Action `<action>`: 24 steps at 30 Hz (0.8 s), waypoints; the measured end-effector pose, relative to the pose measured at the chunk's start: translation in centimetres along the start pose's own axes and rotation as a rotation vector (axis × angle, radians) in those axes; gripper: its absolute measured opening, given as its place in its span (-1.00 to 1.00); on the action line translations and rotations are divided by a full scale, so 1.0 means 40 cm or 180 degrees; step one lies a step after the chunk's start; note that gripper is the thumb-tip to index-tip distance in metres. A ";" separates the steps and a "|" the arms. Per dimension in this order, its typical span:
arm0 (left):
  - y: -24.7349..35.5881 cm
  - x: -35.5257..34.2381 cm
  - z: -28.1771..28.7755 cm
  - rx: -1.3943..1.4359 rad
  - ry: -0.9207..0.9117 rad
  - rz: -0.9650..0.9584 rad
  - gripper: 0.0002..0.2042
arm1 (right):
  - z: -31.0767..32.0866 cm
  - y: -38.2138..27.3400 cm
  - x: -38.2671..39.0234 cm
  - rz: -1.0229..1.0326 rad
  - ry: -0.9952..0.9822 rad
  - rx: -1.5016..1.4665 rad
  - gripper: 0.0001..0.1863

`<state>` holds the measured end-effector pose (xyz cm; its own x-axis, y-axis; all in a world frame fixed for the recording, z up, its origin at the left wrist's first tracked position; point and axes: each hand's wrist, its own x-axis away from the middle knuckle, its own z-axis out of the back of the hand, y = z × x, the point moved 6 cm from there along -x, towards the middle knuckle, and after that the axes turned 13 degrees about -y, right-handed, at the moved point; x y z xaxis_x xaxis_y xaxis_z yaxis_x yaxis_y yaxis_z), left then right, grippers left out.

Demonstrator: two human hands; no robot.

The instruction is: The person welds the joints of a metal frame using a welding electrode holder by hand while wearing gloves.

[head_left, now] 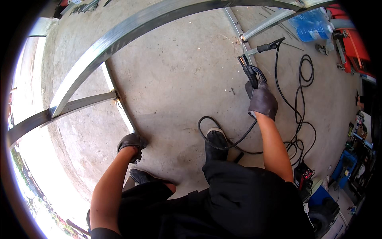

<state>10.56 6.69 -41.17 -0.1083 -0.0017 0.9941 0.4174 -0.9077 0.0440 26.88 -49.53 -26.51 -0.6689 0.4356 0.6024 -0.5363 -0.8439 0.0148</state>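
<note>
My gloved left hand [132, 145] is closed around the lower end of a steel bar [123, 111] of a square-tube frame [99, 47] in the head view. My gloved right hand [260, 95] grips a black welding electrode holder [248, 69], its cable looping down over the floor. The holder's jaw is beside a second steel bar [233, 22] at the upper right. A clamp with a black handle [266, 47] sits on that bar, trailing another cable. Small rusty-looking weld spots show at the frame's joints. My black shoes show below the cables and near my left hand.
Several thin rods [286, 32] lie at the upper right near a blue plastic jug [310, 30] and red wheeled equipment [350, 47]. Cable loops [302, 123] run to a black and red machine [302, 175] at the lower right, beside blue items and tools [344, 167]. Bright light comes from the left.
</note>
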 end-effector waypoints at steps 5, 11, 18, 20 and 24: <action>0.056 0.042 0.009 -0.0201 -0.0124 0.0144 -0.77 | -0.012 0.022 0.010 -0.0123 0.0099 0.0086 -0.34; 0.040 0.053 0.014 -0.0304 -0.0167 0.0190 -0.78 | -0.077 0.035 0.036 0.0428 -0.0570 -0.1883 -0.52; 0.237 0.222 0.085 -0.1960 0.0056 0.0621 -0.73 | -0.168 0.004 0.160 0.1264 -0.2879 -0.5174 -0.70; 0.403 0.340 0.115 -0.2290 0.0418 0.0279 -0.64 | -0.171 -0.008 0.191 0.1268 -0.3090 -0.5142 -0.71; 0.705 0.561 0.152 0.0116 0.0878 -0.2453 -0.53 | -0.121 -0.043 0.256 0.1573 -0.1680 -0.3231 -0.62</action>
<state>25.37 -16.38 -17.01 -0.5928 0.5096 0.6236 0.1637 -0.6819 0.7129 18.47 -42.09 -24.23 -0.7496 -0.2366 0.6182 -0.5987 -0.1561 -0.7856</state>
